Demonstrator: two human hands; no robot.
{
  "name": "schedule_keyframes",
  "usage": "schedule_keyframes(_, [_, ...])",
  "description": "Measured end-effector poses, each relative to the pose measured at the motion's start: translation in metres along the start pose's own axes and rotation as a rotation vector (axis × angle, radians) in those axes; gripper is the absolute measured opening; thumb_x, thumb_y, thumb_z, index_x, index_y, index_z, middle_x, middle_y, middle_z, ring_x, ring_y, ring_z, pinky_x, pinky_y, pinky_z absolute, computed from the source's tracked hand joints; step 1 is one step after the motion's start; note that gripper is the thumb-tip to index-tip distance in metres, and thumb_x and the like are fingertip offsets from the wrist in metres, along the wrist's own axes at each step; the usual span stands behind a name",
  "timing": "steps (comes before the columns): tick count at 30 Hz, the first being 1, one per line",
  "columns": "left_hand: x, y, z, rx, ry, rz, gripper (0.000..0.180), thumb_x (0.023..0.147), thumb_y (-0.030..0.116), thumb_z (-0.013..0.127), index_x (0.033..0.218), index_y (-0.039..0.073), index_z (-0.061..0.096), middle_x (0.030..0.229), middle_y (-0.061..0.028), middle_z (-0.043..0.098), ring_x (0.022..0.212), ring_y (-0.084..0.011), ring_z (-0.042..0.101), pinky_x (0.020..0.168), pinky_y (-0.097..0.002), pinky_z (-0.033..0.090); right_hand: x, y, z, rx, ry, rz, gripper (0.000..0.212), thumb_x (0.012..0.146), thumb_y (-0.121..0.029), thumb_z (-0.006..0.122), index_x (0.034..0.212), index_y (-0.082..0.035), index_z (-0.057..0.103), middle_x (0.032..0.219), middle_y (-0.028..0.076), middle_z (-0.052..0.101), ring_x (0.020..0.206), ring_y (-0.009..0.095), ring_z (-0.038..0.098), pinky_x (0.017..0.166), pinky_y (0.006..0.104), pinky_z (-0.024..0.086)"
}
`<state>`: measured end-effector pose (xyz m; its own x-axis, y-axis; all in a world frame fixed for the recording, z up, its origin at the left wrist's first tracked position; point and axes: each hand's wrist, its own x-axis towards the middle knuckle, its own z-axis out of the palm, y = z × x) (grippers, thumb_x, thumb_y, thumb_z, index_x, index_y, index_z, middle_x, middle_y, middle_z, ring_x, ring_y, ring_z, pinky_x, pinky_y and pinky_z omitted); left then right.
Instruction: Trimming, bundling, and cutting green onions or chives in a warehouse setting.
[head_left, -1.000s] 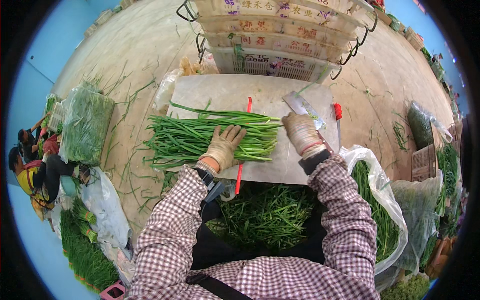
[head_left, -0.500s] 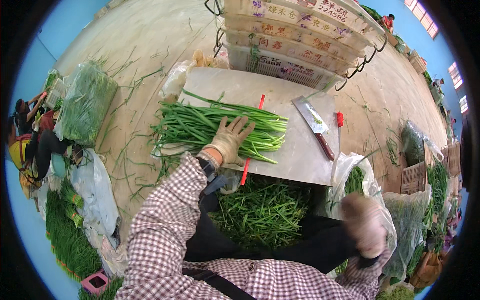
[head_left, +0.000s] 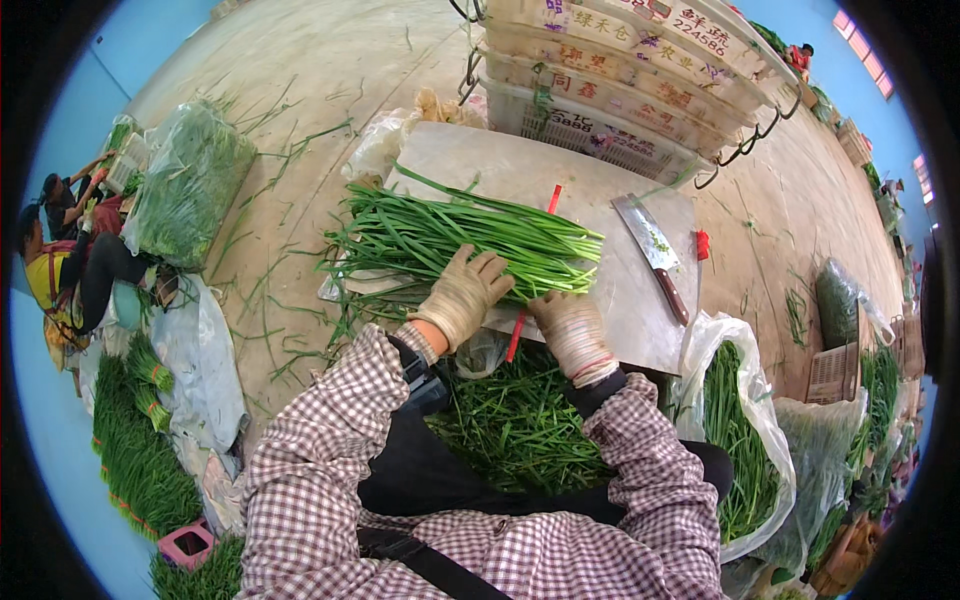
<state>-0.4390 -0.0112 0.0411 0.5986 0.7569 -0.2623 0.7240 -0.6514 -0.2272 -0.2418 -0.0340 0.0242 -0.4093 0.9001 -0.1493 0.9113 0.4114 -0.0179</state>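
Observation:
A loose bunch of garlic chives [head_left: 440,225] lies across a pale board [head_left: 640,340], its cut ends toward the right. My left hand [head_left: 462,298], in a beige glove, rests on the near side of the bunch with its fingers stretched out and slightly apart. At the near right edge of the stalks, my gloved right hand [head_left: 572,335] has its fingers bent around some stalks by the cut ends; its fingertips are partly hidden. A red strip [head_left: 515,338] runs under the bunch. To the right of it lies a knife [head_left: 655,255] with a brown handle, bits of green on the blade.
Stacked white crates [head_left: 600,110] stand beyond the board. Loose green leaves [head_left: 520,425] fill the space below it. An open plastic bag [head_left: 770,450] of greens is at the right. Bundled chives [head_left: 125,450] and a large wrapped bale [head_left: 190,190] lie left, near co-workers [head_left: 75,250].
My right hand has come from beside the bag at the right to the chives' near edge. My left hand's fingers, spread wider before, now lie closer together near the bunch's near side.

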Motion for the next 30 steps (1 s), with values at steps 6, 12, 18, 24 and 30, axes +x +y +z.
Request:
schedule_keyframes(6, [0.009,-0.003,0.030,-0.041,0.269,-0.057,0.031,0.079,0.017,0.061,0.110,0.015,0.059,0.103,-0.0010,0.058,0.095,-0.0181,0.058,0.076,-0.0313,0.045,0.038,0.007,-0.015,0.258,-0.013,0.066,0.023,0.087,-0.028,0.060,0.105,-0.015,0.067,0.101,0.010,0.066,0.088,0.032,0.065,0.074,0.0425,0.052])
schedule_keyframes(12, [0.014,0.005,0.038,-0.088,0.244,-0.047,0.024,0.079,0.017,0.062,0.103,0.014,0.063,0.100,-0.0027,0.059,0.094,-0.0197,0.058,0.076,-0.0326,0.046,0.094,-0.004,-0.030,0.222,-0.121,0.038,0.024,0.086,-0.031,0.064,0.103,-0.015,0.068,0.100,0.011,0.069,0.092,0.031,0.066,0.081,0.0402,0.052])
schedule_keyframes(18, [0.011,0.005,0.037,-0.077,0.246,-0.042,0.027,0.078,0.017,0.063,0.104,0.012,0.063,0.101,-0.0019,0.058,0.095,-0.0193,0.057,0.076,-0.0322,0.045,0.061,0.051,-0.005,1.458,0.339,0.325,0.015,0.092,-0.020,0.062,0.098,-0.007,0.064,0.087,0.004,0.069,0.066,0.011,0.061,0.056,0.0252,0.046])
schedule_keyframes(24, [0.019,0.014,0.025,0.061,0.299,-0.069,0.086,0.080,0.048,0.062,0.150,0.014,0.025,0.152,-0.0086,0.029,0.138,-0.0228,0.030,0.111,-0.0442,0.024,0.023,0.093,0.015,1.993,0.525,0.510,0.015,0.096,-0.023,0.057,0.102,-0.010,0.059,0.088,0.004,0.067,0.062,0.009,0.058,0.051,0.0195,0.044])
schedule_keyframes(30, [0.070,0.022,-0.023,-0.026,-0.043,-0.037,0.106,0.076,0.070,0.058,0.153,0.015,0.011,0.159,-0.0128,0.010,0.147,-0.0282,0.010,0.117,-0.0543,0.003,0.004,0.083,0.024,2.087,0.568,0.504,0.016,0.094,-0.023,0.062,0.102,-0.010,0.056,0.083,0.002,0.062,0.060,0.008,0.054,0.051,0.0188,0.043])
